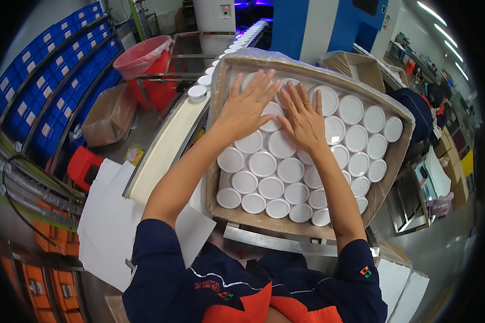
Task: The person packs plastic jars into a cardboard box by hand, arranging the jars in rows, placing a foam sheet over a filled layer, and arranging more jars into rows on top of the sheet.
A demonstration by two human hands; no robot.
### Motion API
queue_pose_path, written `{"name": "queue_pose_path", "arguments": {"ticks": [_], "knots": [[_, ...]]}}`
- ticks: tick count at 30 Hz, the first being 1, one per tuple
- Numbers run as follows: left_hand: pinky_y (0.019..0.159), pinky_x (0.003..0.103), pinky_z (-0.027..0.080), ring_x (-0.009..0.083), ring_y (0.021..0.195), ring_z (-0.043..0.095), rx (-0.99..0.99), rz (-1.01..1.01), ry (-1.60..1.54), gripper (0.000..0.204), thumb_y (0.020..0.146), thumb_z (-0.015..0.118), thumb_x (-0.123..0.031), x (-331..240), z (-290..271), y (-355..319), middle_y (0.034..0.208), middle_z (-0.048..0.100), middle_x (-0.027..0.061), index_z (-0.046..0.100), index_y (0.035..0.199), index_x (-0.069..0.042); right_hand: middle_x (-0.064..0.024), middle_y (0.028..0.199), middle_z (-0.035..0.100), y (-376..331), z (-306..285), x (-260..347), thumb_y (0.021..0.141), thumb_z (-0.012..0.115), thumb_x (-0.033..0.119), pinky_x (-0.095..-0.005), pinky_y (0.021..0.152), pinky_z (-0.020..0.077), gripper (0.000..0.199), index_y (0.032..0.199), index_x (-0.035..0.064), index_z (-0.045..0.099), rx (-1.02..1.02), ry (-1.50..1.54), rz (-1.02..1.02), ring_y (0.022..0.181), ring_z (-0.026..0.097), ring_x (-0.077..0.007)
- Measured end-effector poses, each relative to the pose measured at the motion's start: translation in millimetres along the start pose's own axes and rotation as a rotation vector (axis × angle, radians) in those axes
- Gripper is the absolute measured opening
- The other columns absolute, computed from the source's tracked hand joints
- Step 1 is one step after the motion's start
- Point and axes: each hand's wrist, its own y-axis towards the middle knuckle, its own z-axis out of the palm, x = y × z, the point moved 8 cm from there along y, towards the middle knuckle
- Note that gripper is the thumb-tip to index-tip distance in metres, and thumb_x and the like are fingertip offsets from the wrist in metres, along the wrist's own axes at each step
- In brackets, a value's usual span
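Observation:
Both my arms reach into a plastic-lined cardboard box point(285, 229) packed with rows of round white lidded jars point(282, 144). My left hand point(243, 105) lies flat, fingers spread, over jars at the far left part of the box. Close beside it, my right hand point(304, 119) rests palm down on jars near the far middle, its fingers also apart. Neither hand grips anything. The jars under my palms are partly hidden. Left of the box, a pale conveyor belt point(164, 140) carries more jars, the nearest a white jar point(197, 93).
Blue bins point(48, 75) fill a rack at the left, with orange bins point(64, 280) below. A red bin point(145, 64) and an open carton point(110, 116) stand beyond the belt. White sheets point(105, 215) lie at the near left. A co-worker point(417, 107) is at the right.

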Motion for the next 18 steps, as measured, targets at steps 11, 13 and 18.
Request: {"name": "queue_pose_path", "arguments": {"ticks": [11, 13, 18], "knots": [[0.097, 0.038, 0.045, 0.0333, 0.116, 0.057, 0.245, -1.328, -0.562, 0.05, 0.079, 0.077, -0.017, -26.6, -165.2, -399.3, 0.129, 0.058, 0.0177, 0.06, 0.125, -0.004, -0.0027, 0.156, 0.032, 28.1, 4.0, 33.5, 0.092, 0.054, 0.048, -0.0572, 0.117, 0.0133, 0.062, 0.147, 0.0229, 0.041, -0.028, -0.154, -0.127, 0.145, 0.027, -0.0264], [0.098, 0.039, 0.043, 0.0336, 0.12, 0.054, 0.299, -1.245, -0.377, 0.061, 0.076, 0.08, -0.023, -59.9, -183.6, -417.1, 0.133, 0.055, 0.0187, 0.057, 0.129, -0.005, 0.0013, 0.157, 0.032, 41.1, 6.3, 30.3, 0.093, 0.052, 0.047, -0.0573, 0.117, 0.0135, 0.06, 0.147, 0.0252, 0.04, -0.043, -0.187, -0.195, 0.145, 0.027, -0.0233], [0.102, 0.049, 0.037, 0.0382, 0.13, 0.042, 0.739, -1.115, -0.108, 0.089, 0.067, 0.083, -0.039, -125.5, -184.4, -448.1, 0.145, 0.04, 0.0231, 0.044, 0.141, -0.008, 0.0012, 0.157, 0.032, 37.6, 20.1, 41.3, 0.093, 0.055, 0.043, -0.0574, 0.116, 0.0172, 0.063, 0.15, 0.0245, 0.034, -0.016, -0.212, -0.177, 0.145, 0.028, -0.0233]]}}
